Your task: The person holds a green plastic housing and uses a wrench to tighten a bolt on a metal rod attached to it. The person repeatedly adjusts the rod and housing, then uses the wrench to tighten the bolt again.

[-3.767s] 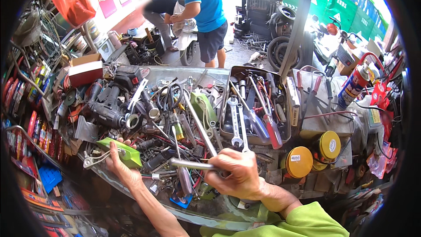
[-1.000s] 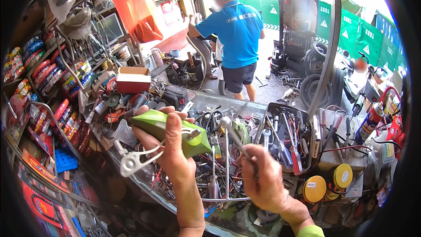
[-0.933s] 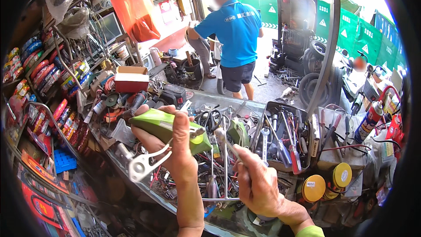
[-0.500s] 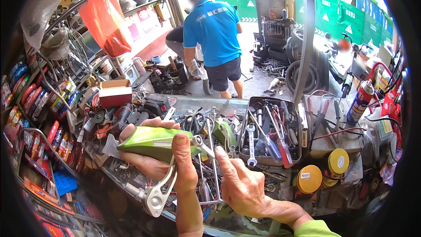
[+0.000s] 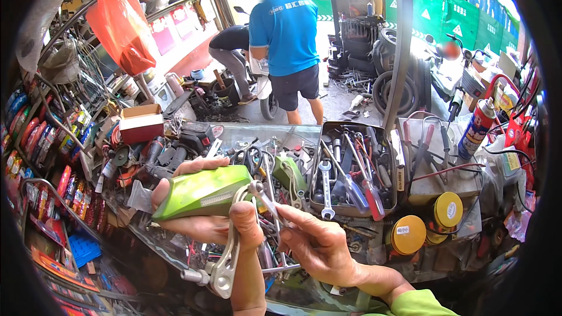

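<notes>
My left hand [image 5: 202, 229] is closed around a lime-green motorcycle mirror [image 5: 202, 194], palm beneath the housing and thumb near its right end. From that end a silver forked metal arm [image 5: 224, 280] hangs down past my left wrist, with a bolt stub sticking out at its lower left. A small silver wrench [image 5: 267, 201] has its round head against the joint at the mirror's right end. My right hand [image 5: 319, 246] pinches the wrench's other end between thumb and forefinger. Another green mirror [image 5: 290, 174] lies on the cluttered glass counter behind.
Beyond my hands sits a metal tool tray [image 5: 357, 210] holding screwdrivers and a combination wrench [image 5: 326, 190]. Yellow round tins [image 5: 408, 235] and a spray can [image 5: 477, 129] stand right. A red-brown box [image 5: 141, 123] is left. Past the counter, a person in blue [image 5: 287, 29] stands beside another bending person [image 5: 231, 44].
My right forefinger, stretched along the wrench before, has curled, and the wrench now slopes down more steeply. The mirror's arm has swung right and lower. The person in blue stands more upright.
</notes>
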`<state>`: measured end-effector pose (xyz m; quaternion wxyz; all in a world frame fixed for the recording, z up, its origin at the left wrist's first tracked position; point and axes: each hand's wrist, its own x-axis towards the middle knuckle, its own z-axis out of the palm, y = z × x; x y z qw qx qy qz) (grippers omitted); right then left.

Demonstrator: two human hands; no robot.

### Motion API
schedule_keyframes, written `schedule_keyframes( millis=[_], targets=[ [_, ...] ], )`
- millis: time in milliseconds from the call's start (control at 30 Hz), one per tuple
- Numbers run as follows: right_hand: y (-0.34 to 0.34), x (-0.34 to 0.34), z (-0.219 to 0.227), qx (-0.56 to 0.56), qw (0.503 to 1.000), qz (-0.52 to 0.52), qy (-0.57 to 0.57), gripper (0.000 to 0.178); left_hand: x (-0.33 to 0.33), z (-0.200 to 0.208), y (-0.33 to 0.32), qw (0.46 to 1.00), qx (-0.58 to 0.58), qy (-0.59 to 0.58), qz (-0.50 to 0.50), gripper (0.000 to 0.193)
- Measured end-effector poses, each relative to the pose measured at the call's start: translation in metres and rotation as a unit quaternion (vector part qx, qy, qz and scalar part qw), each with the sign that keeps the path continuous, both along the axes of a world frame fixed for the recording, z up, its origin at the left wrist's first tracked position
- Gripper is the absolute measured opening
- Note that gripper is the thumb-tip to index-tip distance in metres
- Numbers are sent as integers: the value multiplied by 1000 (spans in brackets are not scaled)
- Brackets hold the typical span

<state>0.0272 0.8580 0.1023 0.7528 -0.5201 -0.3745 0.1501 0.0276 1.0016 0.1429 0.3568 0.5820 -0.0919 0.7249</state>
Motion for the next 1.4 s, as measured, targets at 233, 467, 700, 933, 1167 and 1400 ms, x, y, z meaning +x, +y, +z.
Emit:
schedule_keyframes(
  millis=[233, 467, 700, 933, 1167, 1400],
  targets=[
    [8, 13, -8, -25, 998, -50, -42, 43, 4, -1, -3, 995, -51, 67, -49, 77],
    [11, 17, -10, -20, 973, -154, -169, 37, 5, 1, -17, 985, -139, 68, -81, 94],
    [13, 20, -20, -100, 954, -167, -230, 46, 1, 1, -6, 978, -45, 184, 85, 93],
    [15, 23, -34, -111, 929, -197, -293, 57, 6, 1, -8, 987, -89, 133, -27, 141],
    [3, 19, -15, -179, 917, -191, -300, 54, 0, -26, 39, 983, -81, 109, -120, 94],
    [4, 22, -14, -121, 937, -197, -263, 34, -2, -12, 5, 993, 2, 104, -51, 66]
  ],
)
